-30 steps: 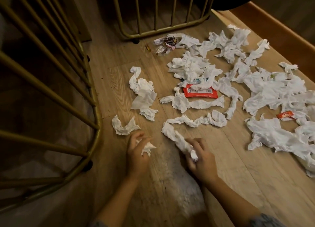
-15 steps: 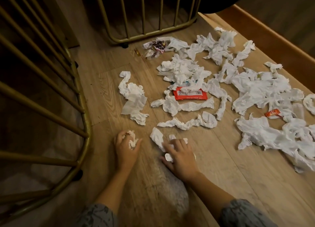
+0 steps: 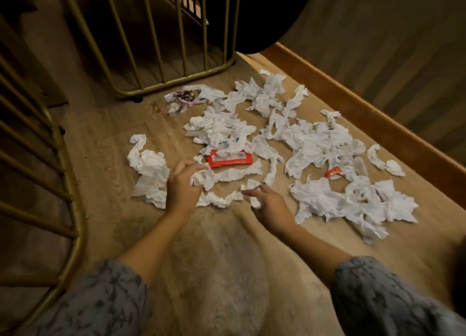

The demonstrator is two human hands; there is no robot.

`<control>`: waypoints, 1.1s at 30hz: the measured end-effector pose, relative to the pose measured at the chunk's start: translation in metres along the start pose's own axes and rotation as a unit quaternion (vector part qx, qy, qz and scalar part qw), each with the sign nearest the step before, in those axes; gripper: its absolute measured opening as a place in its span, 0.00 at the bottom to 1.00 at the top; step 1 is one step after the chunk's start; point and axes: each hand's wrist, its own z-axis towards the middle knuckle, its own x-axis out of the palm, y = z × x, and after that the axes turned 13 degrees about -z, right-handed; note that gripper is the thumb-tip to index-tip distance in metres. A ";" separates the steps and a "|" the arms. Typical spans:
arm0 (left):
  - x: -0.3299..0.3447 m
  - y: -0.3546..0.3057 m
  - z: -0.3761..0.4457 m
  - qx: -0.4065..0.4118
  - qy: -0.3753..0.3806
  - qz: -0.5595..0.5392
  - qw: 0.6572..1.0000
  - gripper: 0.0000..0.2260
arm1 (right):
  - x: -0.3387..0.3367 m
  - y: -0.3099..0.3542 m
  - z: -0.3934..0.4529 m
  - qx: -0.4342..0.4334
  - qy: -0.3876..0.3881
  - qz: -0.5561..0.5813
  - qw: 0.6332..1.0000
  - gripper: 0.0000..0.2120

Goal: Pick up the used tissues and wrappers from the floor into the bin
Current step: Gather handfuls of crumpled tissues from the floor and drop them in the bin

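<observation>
Just below the red wrapper (image 3: pixel 229 159), a person's left hand (image 3: pixel 182 187) grips a twisted tissue (image 3: pixel 222 177). The right hand (image 3: pixel 271 204) (fingers loosely spread) holds a small tissue wad (image 3: pixel 255 203).

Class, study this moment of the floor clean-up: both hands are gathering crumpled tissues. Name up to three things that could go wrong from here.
1. The right hand already holds a small wad; grabbing more may spill it.
2. The large red wrapper lies partly under tissues, so it could be missed.
3. The small wrappers sit against the gold metal frame and might get left behind.
</observation>
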 end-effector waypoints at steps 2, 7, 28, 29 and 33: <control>0.008 -0.036 0.028 0.060 0.033 -0.015 0.998 0.09 | -0.035 -0.013 0.012 0.013 -0.019 0.001 1.000 0.16; 0.043 -0.128 0.068 0.160 0.137 0.016 0.977 0.24 | -0.128 -0.043 0.025 -0.067 -0.035 -0.122 0.990 0.12; 0.289 -0.394 -0.049 -0.032 0.349 -0.186 0.918 0.05 | -0.317 -0.252 -0.206 0.256 -0.314 0.033 0.914 0.06; 0.302 -0.405 -0.061 -0.058 0.366 -0.200 0.907 0.06 | -0.319 -0.260 -0.221 0.286 -0.324 0.036 0.901 0.05; 0.343 -0.447 -0.106 -0.136 0.438 -0.253 0.852 0.12 | -0.323 -0.278 -0.275 0.376 -0.382 0.060 0.842 0.07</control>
